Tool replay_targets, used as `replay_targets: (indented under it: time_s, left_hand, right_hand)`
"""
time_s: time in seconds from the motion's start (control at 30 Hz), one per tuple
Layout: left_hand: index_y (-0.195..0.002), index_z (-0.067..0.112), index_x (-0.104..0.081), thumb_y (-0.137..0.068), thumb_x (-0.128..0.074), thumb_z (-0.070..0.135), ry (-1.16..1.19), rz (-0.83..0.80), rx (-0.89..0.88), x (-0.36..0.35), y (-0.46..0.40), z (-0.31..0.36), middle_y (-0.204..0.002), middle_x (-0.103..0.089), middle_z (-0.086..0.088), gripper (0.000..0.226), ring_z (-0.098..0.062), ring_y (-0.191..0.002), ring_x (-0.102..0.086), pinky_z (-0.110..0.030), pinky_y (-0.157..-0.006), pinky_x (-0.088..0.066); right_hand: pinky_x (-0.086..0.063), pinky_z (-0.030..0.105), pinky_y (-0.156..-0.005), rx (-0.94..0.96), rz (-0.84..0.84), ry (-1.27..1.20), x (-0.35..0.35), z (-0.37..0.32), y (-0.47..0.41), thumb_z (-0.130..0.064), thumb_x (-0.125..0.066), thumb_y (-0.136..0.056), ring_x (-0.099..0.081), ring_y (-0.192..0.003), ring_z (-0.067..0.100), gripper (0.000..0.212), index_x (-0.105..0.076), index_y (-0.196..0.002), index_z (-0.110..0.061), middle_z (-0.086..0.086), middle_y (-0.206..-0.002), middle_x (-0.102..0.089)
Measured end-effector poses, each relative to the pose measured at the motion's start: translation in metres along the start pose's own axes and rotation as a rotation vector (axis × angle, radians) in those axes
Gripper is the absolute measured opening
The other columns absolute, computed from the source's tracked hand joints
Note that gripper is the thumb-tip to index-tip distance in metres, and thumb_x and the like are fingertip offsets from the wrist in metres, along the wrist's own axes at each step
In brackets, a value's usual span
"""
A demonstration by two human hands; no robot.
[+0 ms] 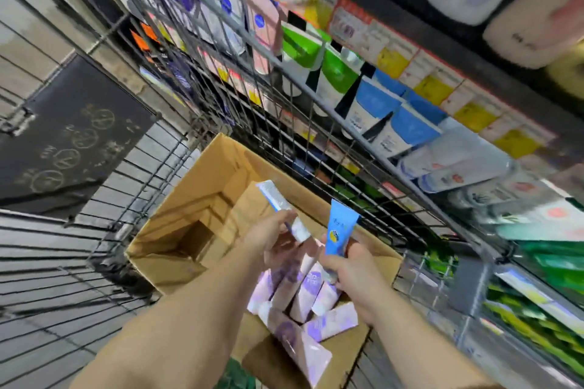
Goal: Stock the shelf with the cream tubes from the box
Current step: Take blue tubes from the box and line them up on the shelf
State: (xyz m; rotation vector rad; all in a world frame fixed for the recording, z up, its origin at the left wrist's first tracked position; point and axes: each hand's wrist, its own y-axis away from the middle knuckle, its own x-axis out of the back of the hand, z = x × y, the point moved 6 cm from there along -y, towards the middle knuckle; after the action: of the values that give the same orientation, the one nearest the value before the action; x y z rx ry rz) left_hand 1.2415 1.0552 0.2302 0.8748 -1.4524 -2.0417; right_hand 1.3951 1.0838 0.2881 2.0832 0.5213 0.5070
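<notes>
An open cardboard box stands in a wire cart. Several pink and purple cream tubes lie in its near end. Above the box my left hand grips a white tube with a blue stripe, tilted up to the left. My right hand holds a light blue tube upright by its lower end. The two hands are close together over the box. The shelf with blue-and-white and green tubes runs up the right side.
The cart's wire wall stands between the box and the shelves. A dark sign hangs on the cart's left side. Yellow and red price tags line the shelf edges. Green packages fill the lower right shelves.
</notes>
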Motion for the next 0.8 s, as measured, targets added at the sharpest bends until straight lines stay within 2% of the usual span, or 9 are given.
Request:
replay_targets:
  time_s: [0.13,0.27,0.33,0.43,0.47,0.53,0.6,0.7,0.8]
  left_hand:
    - [-0.094,0.005,-0.053,-0.091,-0.058,0.011,-0.122,0.061,-0.087,0.025,0.041,0.004,-0.058,-0.059,-0.009,0.009,-0.021,-0.052,-0.060,-0.030,-0.049,-0.054]
    - [-0.081,0.011,-0.050,-0.089,-0.063,0.002,-0.269,0.058,-0.177,0.032,0.093,0.018,-0.077,-0.051,-0.007,0.018,-0.014,-0.067,-0.053,-0.035,-0.064,-0.058]
    - [-0.081,0.014,-0.045,-0.088,-0.065,0.002,-0.367,-0.063,-0.225,0.021,0.126,0.027,-0.082,-0.057,-0.007,0.024,-0.017,-0.073,-0.061,-0.035,-0.062,-0.058]
    - [-0.088,0.017,-0.044,-0.083,-0.073,0.010,-0.588,-0.102,-0.377,0.002,0.171,0.044,-0.078,-0.057,-0.008,0.031,-0.014,-0.057,-0.059,-0.027,-0.052,-0.054]
    - [-0.089,0.017,-0.046,-0.082,-0.075,0.014,-0.646,-0.100,-0.436,-0.006,0.185,0.048,-0.074,-0.055,-0.007,0.030,-0.013,-0.052,-0.056,-0.026,-0.050,-0.052]
    - [-0.093,0.017,-0.048,-0.084,-0.073,0.018,-0.680,-0.155,-0.494,-0.027,0.214,0.049,-0.070,-0.053,-0.004,0.026,-0.012,-0.050,-0.052,-0.026,-0.049,-0.049]
    - [-0.094,0.016,-0.046,-0.090,-0.063,0.012,-0.624,-0.222,-0.503,-0.049,0.240,0.044,-0.071,-0.054,-0.004,0.018,-0.015,-0.054,-0.053,-0.030,-0.056,-0.050]
    - [-0.095,0.015,-0.050,-0.091,-0.046,-0.002,-0.589,-0.318,-0.511,-0.084,0.285,0.025,-0.081,-0.056,-0.007,0.018,-0.022,-0.066,-0.056,-0.040,-0.074,-0.050]
    - [-0.101,0.017,-0.055,-0.093,-0.049,-0.004,-0.680,-0.450,-0.622,-0.124,0.330,-0.010,-0.091,-0.063,-0.006,0.023,-0.019,-0.074,-0.062,-0.035,-0.074,-0.050]
  right_hand:
    - [-0.048,0.037,-0.070,0.030,-0.030,-0.006,-0.009,-0.020,0.027,-0.046,-0.067,-0.050,-0.063,-0.086,0.025,0.056,-0.059,-0.100,-0.022,0.008,-0.098,-0.071]
    - [-0.045,0.031,-0.068,0.088,-0.066,-0.052,-0.010,-0.049,0.073,-0.027,-0.070,-0.060,-0.061,-0.085,0.022,0.042,-0.056,-0.099,-0.019,0.010,-0.101,-0.069]
    - [-0.044,0.031,-0.065,0.106,-0.052,-0.074,-0.003,-0.056,0.093,-0.011,-0.065,-0.074,-0.058,-0.076,0.023,0.024,-0.056,-0.094,-0.017,0.013,-0.094,-0.066]
    - [-0.041,0.019,-0.049,0.087,-0.084,-0.164,0.007,-0.063,0.122,-0.001,-0.060,-0.081,-0.055,-0.052,0.010,0.022,-0.055,-0.095,-0.016,0.009,-0.084,-0.060]
    - [-0.045,0.021,-0.049,0.095,-0.087,-0.201,0.013,-0.066,0.132,-0.001,-0.061,-0.082,-0.058,-0.055,0.008,0.025,-0.054,-0.103,-0.014,0.009,-0.087,-0.061]
    - [-0.054,0.034,-0.068,0.124,-0.061,-0.250,0.027,-0.070,0.151,-0.003,-0.062,-0.084,-0.063,-0.077,0.016,0.035,-0.052,-0.117,-0.010,0.009,-0.100,-0.064]
    - [-0.055,0.037,-0.073,0.181,-0.055,-0.291,0.044,-0.077,0.176,-0.002,-0.061,-0.087,-0.061,-0.083,0.019,0.035,-0.052,-0.121,-0.007,0.010,-0.103,-0.064]
    - [-0.053,0.032,-0.060,0.269,-0.035,-0.340,0.080,-0.079,0.219,-0.003,-0.061,-0.088,-0.060,-0.078,0.022,0.036,-0.052,-0.123,-0.002,0.015,-0.100,-0.062]
    - [-0.050,0.029,-0.060,0.372,-0.037,-0.405,0.125,-0.063,0.273,-0.004,-0.056,-0.092,-0.059,-0.073,0.020,0.012,-0.060,-0.100,-0.012,0.009,-0.089,-0.061]
